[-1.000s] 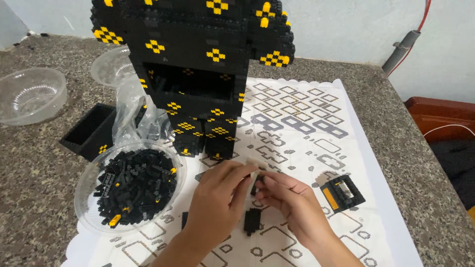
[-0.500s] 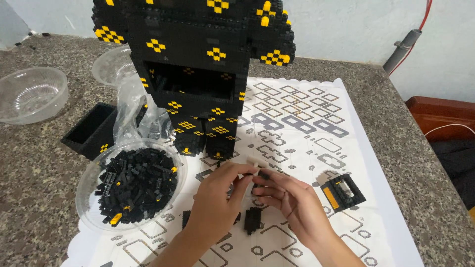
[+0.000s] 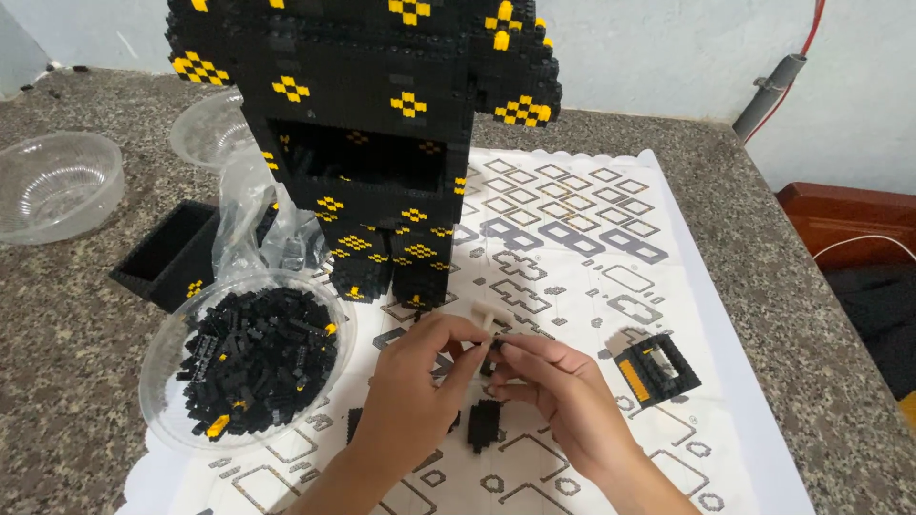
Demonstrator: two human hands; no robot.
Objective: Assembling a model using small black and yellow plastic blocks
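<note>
Both hands meet over the mat point(image 3: 572, 248), at 6 o'clock from the model point(image 3: 372, 143). Left hand point(image 3: 420, 381) and right hand point(image 3: 553, 391) have fingers pinched on a tiny black brick point(image 3: 489, 358): light, stiff, easily dropped; best gripped by its sides.

Both hands, left point(image 3: 420, 386) and right point(image 3: 558, 396), have edged slightly up the patterned white paper mat point(image 3: 572, 238), fingertips closing tighter on the small black brick piece point(image 3: 489, 360).
</note>
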